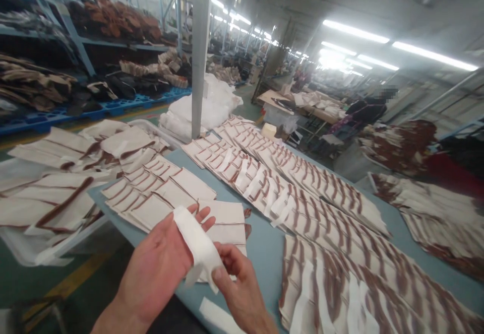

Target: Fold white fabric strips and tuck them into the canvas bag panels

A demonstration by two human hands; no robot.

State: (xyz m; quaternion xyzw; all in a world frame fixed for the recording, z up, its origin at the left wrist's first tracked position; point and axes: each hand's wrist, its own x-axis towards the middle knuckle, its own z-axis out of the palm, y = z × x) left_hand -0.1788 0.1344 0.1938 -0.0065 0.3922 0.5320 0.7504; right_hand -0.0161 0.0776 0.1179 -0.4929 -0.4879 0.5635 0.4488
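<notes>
A white strip (196,238) lies across my left hand (166,253), which is turned palm up with its fingers stretched out. Part of the thumb is hidden by the strip's upper end. My right hand (242,278) is closed on the strip's lower end, pinching it between thumb and fingers, and the strip bends downward there. Beneath and beyond both hands are overlapping cream fabric pieces (223,223) with brown edges. Another white strip (219,316) lies at the near table edge, below my right hand.
Long overlapping rows of brown-edged pieces (313,213) cover the blue-grey table (264,258), some with white strips on top. A bin (26,253) of pieces stands left. A metal post (200,62) rises behind the table. Further back are shelving (81,47) and a person (366,110).
</notes>
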